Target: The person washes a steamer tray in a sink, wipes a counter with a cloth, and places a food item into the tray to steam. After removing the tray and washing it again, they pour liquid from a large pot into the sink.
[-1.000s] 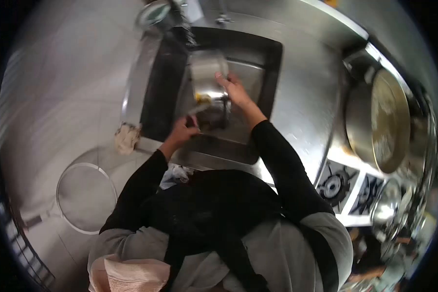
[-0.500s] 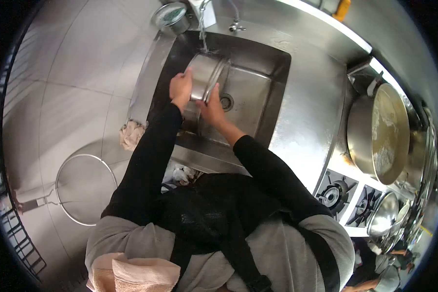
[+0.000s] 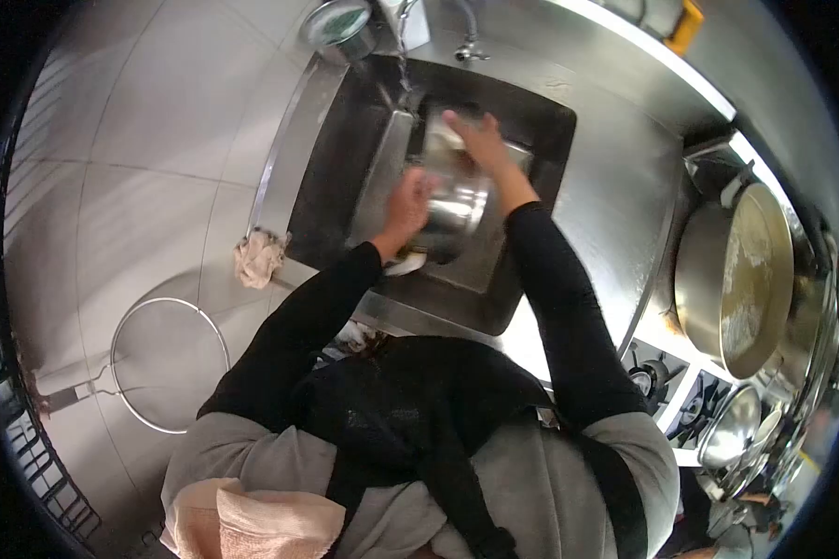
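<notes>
A shiny metal pot [image 3: 459, 210] is tipped inside the steel sink [image 3: 555, 140], its outline smeared by motion. My left hand [image 3: 406, 207] presses against the near left side of the pot, fingers closed in on the metal. Higher up, my right hand [image 3: 483, 149] grips the far right part, its fingertips pointing toward the back of the sink. Water [image 3: 403, 70] runs from the tap into the sink just beyond the pot. A small white and yellowish item [image 3: 406, 263] shows below my left wrist.
A metal container [image 3: 342, 33] with something green inside stands at the sink's back left corner. A crumpled cloth [image 3: 259, 259] hangs by the left edge. A round strainer [image 3: 170, 365] is at the lower left. A large pan [image 3: 757, 279] stands right, near the burners [image 3: 654, 374].
The pot has been turned over and shifted right and nearer me. My right hand has moved from its near side to its far right; my left hand has come nearer.
</notes>
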`<state>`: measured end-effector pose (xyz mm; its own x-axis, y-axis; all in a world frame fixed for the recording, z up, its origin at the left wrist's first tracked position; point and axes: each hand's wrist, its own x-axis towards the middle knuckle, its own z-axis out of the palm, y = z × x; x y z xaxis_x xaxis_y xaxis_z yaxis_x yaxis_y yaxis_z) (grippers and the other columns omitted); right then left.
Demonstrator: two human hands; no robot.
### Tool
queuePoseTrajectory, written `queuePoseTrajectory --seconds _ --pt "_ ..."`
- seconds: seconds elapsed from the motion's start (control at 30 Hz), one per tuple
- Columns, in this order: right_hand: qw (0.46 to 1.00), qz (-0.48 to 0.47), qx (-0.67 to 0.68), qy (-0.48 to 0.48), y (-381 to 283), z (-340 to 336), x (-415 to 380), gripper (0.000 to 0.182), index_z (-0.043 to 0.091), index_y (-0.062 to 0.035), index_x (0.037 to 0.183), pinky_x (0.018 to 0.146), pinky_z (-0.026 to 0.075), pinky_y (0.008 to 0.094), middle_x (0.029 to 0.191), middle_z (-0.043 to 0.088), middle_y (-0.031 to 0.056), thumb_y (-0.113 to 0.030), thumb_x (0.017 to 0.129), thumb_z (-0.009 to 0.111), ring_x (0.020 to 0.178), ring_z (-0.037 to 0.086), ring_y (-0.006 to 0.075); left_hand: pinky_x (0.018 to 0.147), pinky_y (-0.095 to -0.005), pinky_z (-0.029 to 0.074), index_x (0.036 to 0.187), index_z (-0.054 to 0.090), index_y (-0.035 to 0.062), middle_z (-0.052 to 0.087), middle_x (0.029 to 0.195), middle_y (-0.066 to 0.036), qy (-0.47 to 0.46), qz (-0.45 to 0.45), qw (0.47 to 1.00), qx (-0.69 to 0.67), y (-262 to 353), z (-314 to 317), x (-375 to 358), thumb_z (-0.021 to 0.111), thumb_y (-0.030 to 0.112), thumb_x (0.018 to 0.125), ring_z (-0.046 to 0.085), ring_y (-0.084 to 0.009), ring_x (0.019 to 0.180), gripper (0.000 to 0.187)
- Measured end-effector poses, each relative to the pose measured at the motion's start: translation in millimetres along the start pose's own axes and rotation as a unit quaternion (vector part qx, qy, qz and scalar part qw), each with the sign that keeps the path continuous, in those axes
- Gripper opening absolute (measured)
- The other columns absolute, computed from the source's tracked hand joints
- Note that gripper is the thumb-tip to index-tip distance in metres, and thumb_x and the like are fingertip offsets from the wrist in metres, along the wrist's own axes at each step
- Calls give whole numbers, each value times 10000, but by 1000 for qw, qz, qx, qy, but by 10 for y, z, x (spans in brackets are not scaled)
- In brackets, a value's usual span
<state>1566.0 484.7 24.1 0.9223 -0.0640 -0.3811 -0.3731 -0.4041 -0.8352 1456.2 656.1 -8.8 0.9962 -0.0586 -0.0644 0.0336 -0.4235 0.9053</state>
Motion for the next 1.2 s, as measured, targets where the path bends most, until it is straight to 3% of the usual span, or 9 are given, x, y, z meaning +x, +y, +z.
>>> queuePoseTrajectory --seconds 0.37,0.43,0.47,0.63,0.77,0.83,0.9,1.03,1.2 --pt "974 0 -181 135 388 -256 -769 930 381 -110 1506 1190 106 577 1612 187 224 -739 838 534 1496 138 414 873 -382 482 1320 482 13 613 1145 -177 -225 44 972 60 -250 672 -7 642 233 956 603 -242 1001 454" --pt "810 -468 -354 -14 182 -431 -817 727 512 -148 1408 1174 117 625 1557 341 183 -673 905 498 1489 216 354 872 -386 484 1282 522 1 619 1156 -181 -230 114 958 131 -330 622 141 650 219 944 613 -252 990 422" --pt "811 -466 -354 -19 132 -510 -755 727 512 -148 1408 1174 117 625 1557 341 183 -673 905 498 1489 216 354 861 -387 489 1232 555 -5 639 1127 -173 -199 92 974 63 -227 536 191 664 209 929 624 -248 968 387" --pt "703 -498 -463 -209 -203 -499 -212 687 675 -86 1088 1140 306 506 1135 677 167 -707 903 446 1187 579 340 764 -375 507 1099 621 -7 684 937 -163 -248 123 956 93 288 -38 492 699 228 896 649 -215 837 320" --pt "847 -244 -378 -282 -62 -228 -186 715 703 -50 867 843 508 497 894 696 196 -714 907 442 923 658 388 711 -380 490 1032 646 3 682 917 -152 -305 36 934 184 306 -521 598 689 237 903 644 -226 795 271" --pt "828 -399 -348 -184 268 -56 -324 710 704 -63 794 750 529 501 788 690 193 -717 905 450 801 669 401 685 -393 472 964 663 14 686 905 -143 -327 101 916 211 110 -655 506 687 239 900 642 -257 765 235" --pt "869 -336 -285 -226 292 112 -592 568 677 -73 748 616 497 444 655 620 175 -623 878 614 636 629 358 747 -386 492 952 686 26 698 900 -128 -312 59 925 209 148 -766 256 692 236 892 661 -281 808 218" --pt "904 -320 -279 -49 305 384 -677 551 681 -67 739 582 498 459 647 636 142 -598 879 629 600 624 363 826 -397 507 1014 689 27 704 969 -146 145 232 918 286 201 -1215 211 741 432 821 667 -327 961 452" --pt "828 -473 -290 79 183 427 -872 496 589 -110 610 478 463 401 561 570 98 -533 855 673 511 591 303 735 -363 519 997 626 25 651 849 -78 184 -339 888 -250 -393 -1867 506 727 552 841 644 -216 792 559"
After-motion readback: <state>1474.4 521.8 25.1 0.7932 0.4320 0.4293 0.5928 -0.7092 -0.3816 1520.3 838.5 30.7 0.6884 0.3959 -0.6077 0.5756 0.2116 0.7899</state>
